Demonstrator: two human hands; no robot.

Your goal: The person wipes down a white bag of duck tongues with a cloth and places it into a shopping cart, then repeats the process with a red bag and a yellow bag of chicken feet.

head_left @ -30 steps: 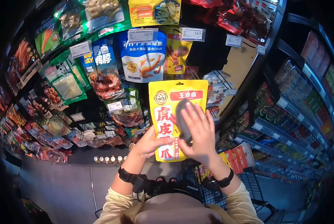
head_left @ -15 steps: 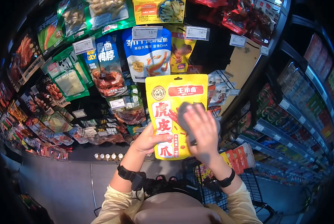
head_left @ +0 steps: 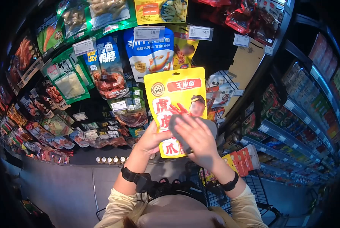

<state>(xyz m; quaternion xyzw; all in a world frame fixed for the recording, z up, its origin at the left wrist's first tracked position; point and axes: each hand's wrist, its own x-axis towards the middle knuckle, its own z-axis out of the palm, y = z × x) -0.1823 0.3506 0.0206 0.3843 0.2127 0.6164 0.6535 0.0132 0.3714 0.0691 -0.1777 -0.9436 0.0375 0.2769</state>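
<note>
An upright yellow snack bag (head_left: 182, 99) with red and white lettering is in front of me. My left hand (head_left: 149, 140) grips its lower left edge, thumb on the front. Over the bag's lower right front lies my right hand (head_left: 197, 138), fingers stretched out on a dark grey cloth (head_left: 211, 127) pressed against the packaging. The cloth and hand cover part of the printed picture and characters. How the right thumb holds the cloth is hidden.
Hanging snack packs, such as a blue and white bag (head_left: 151, 57) and a blue duck-neck pack (head_left: 108, 70), fill the rack behind. Price tags (head_left: 199, 33) jut out. A shopping cart (head_left: 253, 190) stands below right, near shelves (head_left: 291, 133) of packaged goods.
My right hand and the cloth have slid down and left across the bag, uncovering a printed figure. The bag has shifted slightly up and left in my left hand.
</note>
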